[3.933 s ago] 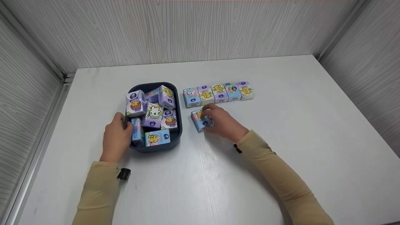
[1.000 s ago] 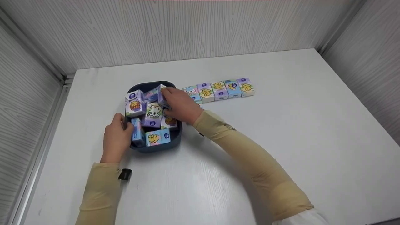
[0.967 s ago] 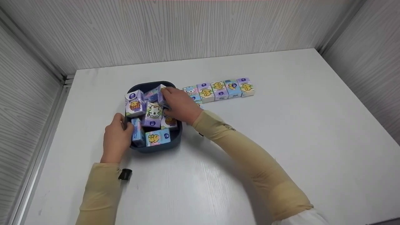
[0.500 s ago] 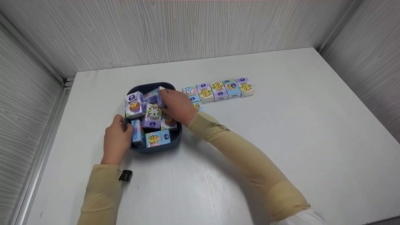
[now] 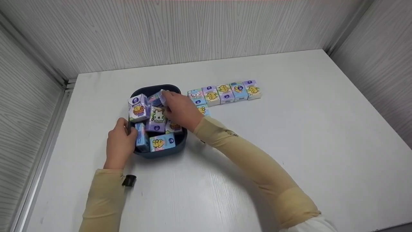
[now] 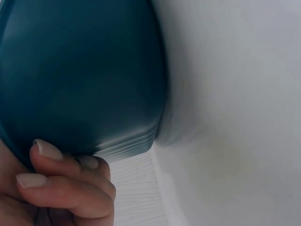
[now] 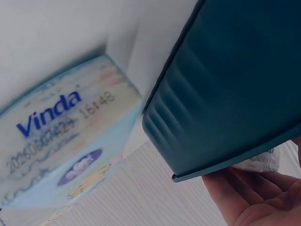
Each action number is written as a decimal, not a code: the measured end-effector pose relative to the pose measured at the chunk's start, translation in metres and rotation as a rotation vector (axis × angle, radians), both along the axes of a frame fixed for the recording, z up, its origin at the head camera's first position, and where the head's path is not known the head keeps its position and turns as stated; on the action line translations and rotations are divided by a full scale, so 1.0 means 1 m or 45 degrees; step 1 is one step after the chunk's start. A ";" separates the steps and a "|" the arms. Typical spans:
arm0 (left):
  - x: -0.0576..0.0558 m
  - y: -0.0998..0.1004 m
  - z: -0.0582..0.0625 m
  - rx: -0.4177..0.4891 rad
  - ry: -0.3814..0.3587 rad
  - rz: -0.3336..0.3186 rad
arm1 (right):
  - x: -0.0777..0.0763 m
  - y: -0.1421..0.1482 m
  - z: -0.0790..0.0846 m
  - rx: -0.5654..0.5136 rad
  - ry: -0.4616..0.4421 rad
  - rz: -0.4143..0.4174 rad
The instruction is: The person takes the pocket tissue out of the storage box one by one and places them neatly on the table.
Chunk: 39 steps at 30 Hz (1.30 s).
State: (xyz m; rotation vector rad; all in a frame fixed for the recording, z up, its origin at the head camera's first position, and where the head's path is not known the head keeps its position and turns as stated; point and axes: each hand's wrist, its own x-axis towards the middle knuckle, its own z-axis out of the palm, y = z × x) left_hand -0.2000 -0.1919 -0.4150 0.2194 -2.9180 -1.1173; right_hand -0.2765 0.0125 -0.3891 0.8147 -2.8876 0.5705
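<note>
Because the packs [image 5: 157, 119] lie jumbled close together inside the dark teal tub [image 5: 161, 154], the packet [image 5: 163, 97] pinched by the right hand [image 5: 182, 108] could snag a neighbour or tip it; if the left hand [image 5: 120, 144] eased its grip on the left rim, the tub might skid. That packet, near the tub's far right, shows a pale purple, slightly crinkled end, the rest hidden behind fingers.

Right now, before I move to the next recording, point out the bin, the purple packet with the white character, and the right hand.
Bin [image 7: 235, 89]: right wrist view, outer side wall.
Purple packet [image 5: 156, 118]: head view, printed upper face.
Right hand [image 5: 183, 108]: head view, back of the hand.
</note>
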 end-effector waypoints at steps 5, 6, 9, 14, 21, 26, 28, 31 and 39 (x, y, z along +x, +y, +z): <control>0.000 0.000 0.001 0.003 -0.023 0.003 | 0.004 0.001 0.004 -0.051 -0.036 -0.022; 0.000 0.000 0.001 0.003 -0.024 0.003 | 0.004 0.001 0.005 -0.061 -0.050 -0.029; 0.000 0.000 0.001 0.004 -0.022 0.002 | 0.007 0.002 0.008 -0.073 -0.071 -0.033; 0.001 0.000 0.000 0.006 0.000 -0.002 | 0.012 0.005 0.013 -0.094 -0.052 -0.006; 0.001 -0.001 -0.002 0.015 0.054 -0.016 | 0.017 0.026 0.023 -0.205 0.074 0.085; 0.001 -0.001 0.000 0.028 0.012 -0.023 | 0.018 0.054 0.031 -0.295 0.127 0.081; 0.001 -0.002 0.000 0.033 0.005 -0.023 | 0.019 0.068 0.033 -0.328 0.151 0.074; 0.000 -0.003 0.000 0.037 -0.004 -0.025 | 0.019 0.089 0.033 -0.358 0.171 0.048; 0.000 -0.003 -0.001 0.049 -0.031 -0.037 | 0.023 0.140 0.027 -0.270 0.090 -0.052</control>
